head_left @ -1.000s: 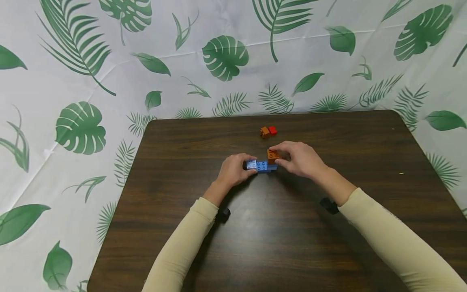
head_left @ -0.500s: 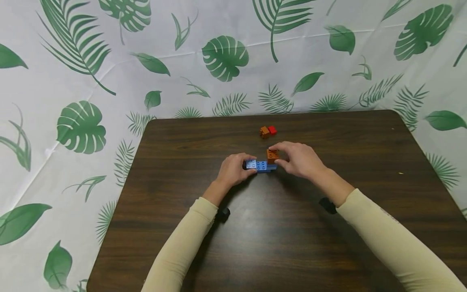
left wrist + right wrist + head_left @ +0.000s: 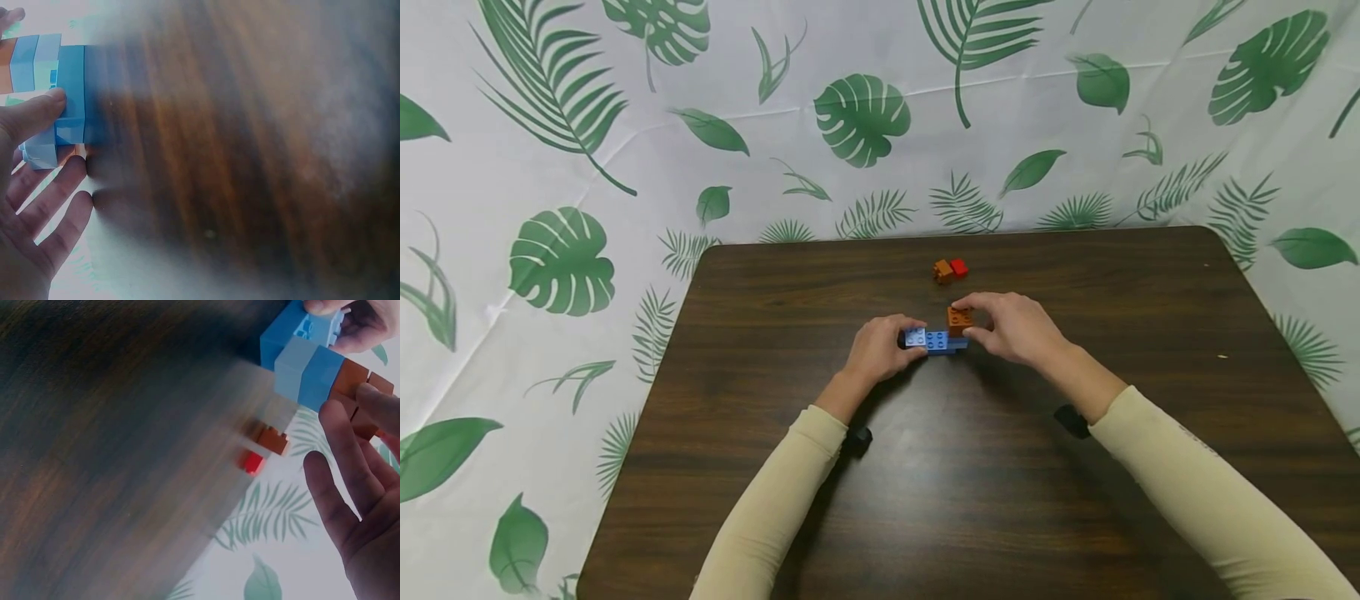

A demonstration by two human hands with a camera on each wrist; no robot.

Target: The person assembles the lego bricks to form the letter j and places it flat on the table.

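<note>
Brown brick [image 3: 958, 319] unmoved on blue stack [image 3: 934, 340] vs 1 s ago; R hand [image 3: 1011, 327] fingers still pinching it, L hand [image 3: 878, 350] clamped on stack's end — seating step continues.

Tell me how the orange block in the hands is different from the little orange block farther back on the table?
The orange block in the hands sits on top of blue blocks, pinched by the right hand. The little orange block farther back lies on the table, untouched, beside a red block. It also looks smaller. Both are orange with studs.
</note>
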